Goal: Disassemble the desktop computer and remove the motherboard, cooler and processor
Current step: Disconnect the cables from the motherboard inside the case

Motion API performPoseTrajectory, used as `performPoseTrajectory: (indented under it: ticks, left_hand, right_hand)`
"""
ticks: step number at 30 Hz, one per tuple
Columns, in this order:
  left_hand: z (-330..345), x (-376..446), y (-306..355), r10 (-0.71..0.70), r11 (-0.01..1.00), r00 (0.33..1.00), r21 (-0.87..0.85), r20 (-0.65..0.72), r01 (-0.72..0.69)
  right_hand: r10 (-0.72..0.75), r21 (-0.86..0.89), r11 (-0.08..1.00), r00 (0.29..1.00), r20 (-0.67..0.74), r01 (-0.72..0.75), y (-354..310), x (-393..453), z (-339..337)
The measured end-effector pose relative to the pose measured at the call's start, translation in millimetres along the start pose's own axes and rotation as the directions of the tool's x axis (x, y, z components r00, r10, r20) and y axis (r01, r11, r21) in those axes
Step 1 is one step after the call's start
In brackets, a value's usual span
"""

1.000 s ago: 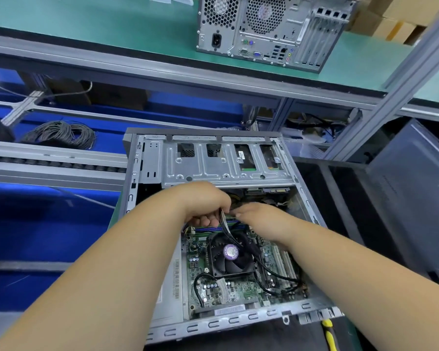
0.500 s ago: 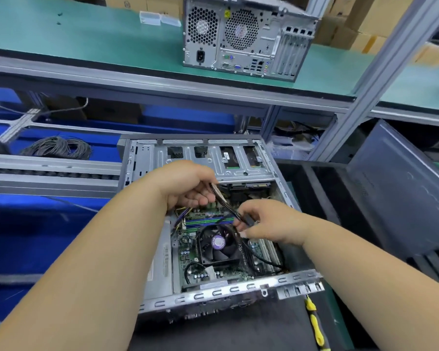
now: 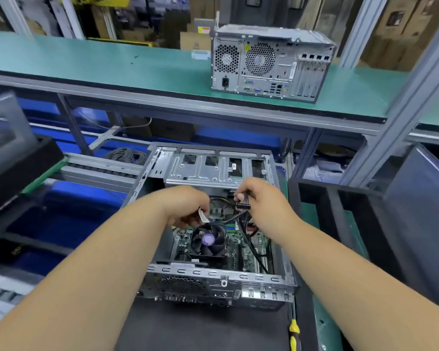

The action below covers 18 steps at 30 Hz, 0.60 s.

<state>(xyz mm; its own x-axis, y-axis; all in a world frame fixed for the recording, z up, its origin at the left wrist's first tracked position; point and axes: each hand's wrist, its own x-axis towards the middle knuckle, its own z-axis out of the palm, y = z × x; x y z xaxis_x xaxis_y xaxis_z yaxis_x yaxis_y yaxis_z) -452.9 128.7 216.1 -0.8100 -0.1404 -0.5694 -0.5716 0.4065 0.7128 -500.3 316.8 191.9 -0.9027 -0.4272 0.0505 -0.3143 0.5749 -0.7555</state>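
At centre frame I see the open case point(image 3: 214, 273), motherboard point(image 3: 241, 249) and cooler point(image 3: 208, 240) inside. My left hand point(image 3: 188, 206) pinches a white connector point(image 3: 202, 216); my right hand point(image 3: 260, 198) grips a black connector point(image 3: 242, 205).

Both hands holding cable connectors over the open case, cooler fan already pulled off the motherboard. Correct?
Not quite. The head view shows the black cooler fan with the purple hub still seated on the green motherboard. The left hand and right hand do hold cable connectors over the open grey metal case.
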Motion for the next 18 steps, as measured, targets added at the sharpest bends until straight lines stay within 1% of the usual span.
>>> performPoseTrajectory:
  ticks: [3,6,8,11,13,16,18]
  left_hand:
    - [22.8,-4.4,5.3,0.079,0.996,0.997,0.052,-0.003,-0.079]
    - [44.1,-6.6,6.7,0.210,0.963,0.978,0.173,0.005,-0.208]
    - [57.9,-6.5,7.2,0.275,0.947,0.961,0.170,0.008,-0.272]
    - [69.9,-0.7,8.9,0.325,0.912,0.942,0.290,-0.087,-0.289]
    - [73.3,3.8,8.7,0.327,0.915,0.940,0.281,-0.102,-0.288]
    - [78.9,11.0,6.5,0.286,0.954,0.954,0.124,-0.094,-0.274]
    - [84.4,16.7,5.2,0.248,0.968,0.963,-0.002,-0.110,-0.250]
  right_hand:
    - [-0.044,0.111,0.993,0.999,0.016,0.042,1.8,-5.8,-6.6]
    - [-0.133,0.184,0.974,0.991,0.005,0.130,1.2,-11.6,-14.3]
    - [-0.198,0.202,0.961,0.980,0.021,0.189,-1.0,-16.7,-17.7]
    - [-0.232,0.221,0.952,0.970,0.074,0.211,-4.2,-20.7,-23.9]
    - [-0.229,0.125,0.968,0.967,0.108,0.216,-3.0,-18.0,-30.3]
    - [-0.187,-0.110,0.973,0.971,0.148,0.204,2.8,-12.3,-38.1]
    - [-0.181,-0.190,0.959,0.969,0.168,0.212,6.8,-10.0,-39.3]
